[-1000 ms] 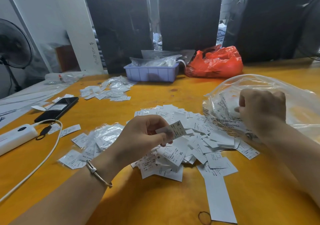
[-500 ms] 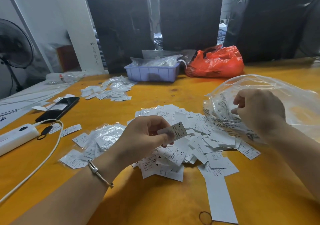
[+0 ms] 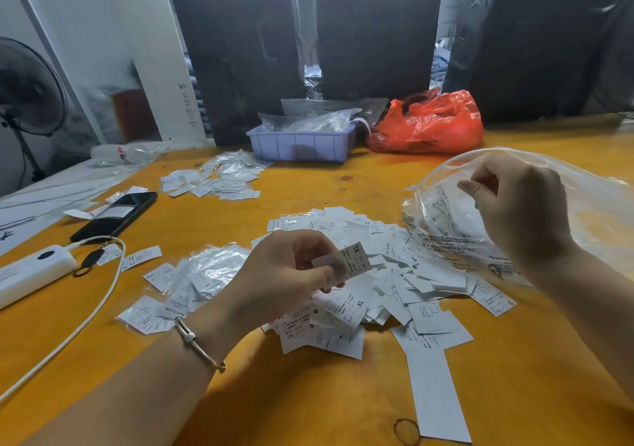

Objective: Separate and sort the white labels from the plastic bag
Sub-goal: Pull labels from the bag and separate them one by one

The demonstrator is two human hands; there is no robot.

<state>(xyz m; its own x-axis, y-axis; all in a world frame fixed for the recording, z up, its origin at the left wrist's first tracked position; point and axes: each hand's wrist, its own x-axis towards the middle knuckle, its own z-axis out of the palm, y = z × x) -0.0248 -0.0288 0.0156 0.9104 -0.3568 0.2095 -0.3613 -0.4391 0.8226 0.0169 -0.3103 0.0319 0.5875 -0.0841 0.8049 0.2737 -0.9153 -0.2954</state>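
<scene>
From the head camera, the left hand (image 3: 288, 274) pinches a small stack of white labels (image 3: 350, 262) between thumb and fingers, the top one marked XL, held just above the loose heap of labels (image 3: 377, 274) spread on the yellow desk (image 3: 308, 394). The right hand (image 3: 521, 212) is raised over the clear plastic bag (image 3: 446, 219), its fingers curled; whether they pinch the film or a label inside cannot be told. A few labels remain visible through the bag's wall.

Sorted groups lie apart: a pile in small clear sleeves (image 3: 192, 281) just left of the heap, and another pile (image 3: 216, 179) farther back near the lilac tray (image 3: 302, 143). A long blank strip (image 3: 435, 394) lies at the heap's near edge.

The step in hand looks like sorting by size: XL pieces gather in the left hand while the right hand works at the bag. The next move probably calls for drawing one more label out or off the heap, reading its size letter, and either adding it to the held stack or setting it aside. Thin paper sticks together, so single pieces need a careful pinch.
</scene>
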